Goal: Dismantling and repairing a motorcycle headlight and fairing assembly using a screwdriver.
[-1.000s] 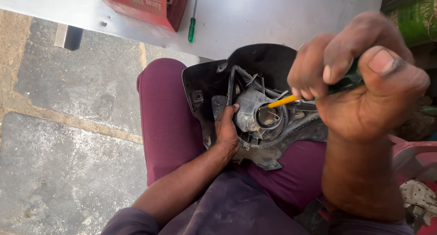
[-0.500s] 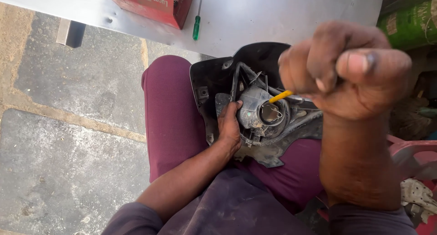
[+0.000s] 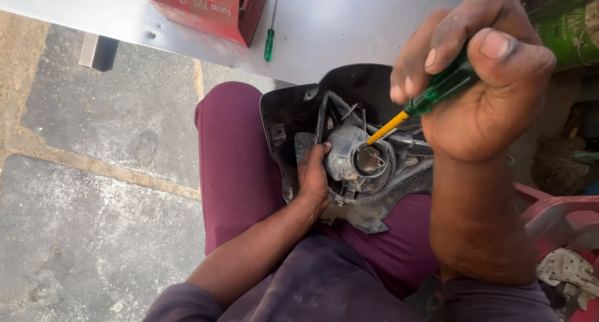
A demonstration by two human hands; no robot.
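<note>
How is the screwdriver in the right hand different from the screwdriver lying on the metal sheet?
The held screwdriver is gripped in the right hand; the lying screwdriver rests free on the metal sheet, beside the red box. The held one slants down, its tip at the round opening of the black housing; the lying one points away from the person. The held one's shaft looks yellow; the lying one's looks dark and thin. Both have green handles.

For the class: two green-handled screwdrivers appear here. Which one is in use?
The screwdriver with the yellow shaft, gripped in the right hand; the other screwdriver lies untouched on the grey sheet.
</note>
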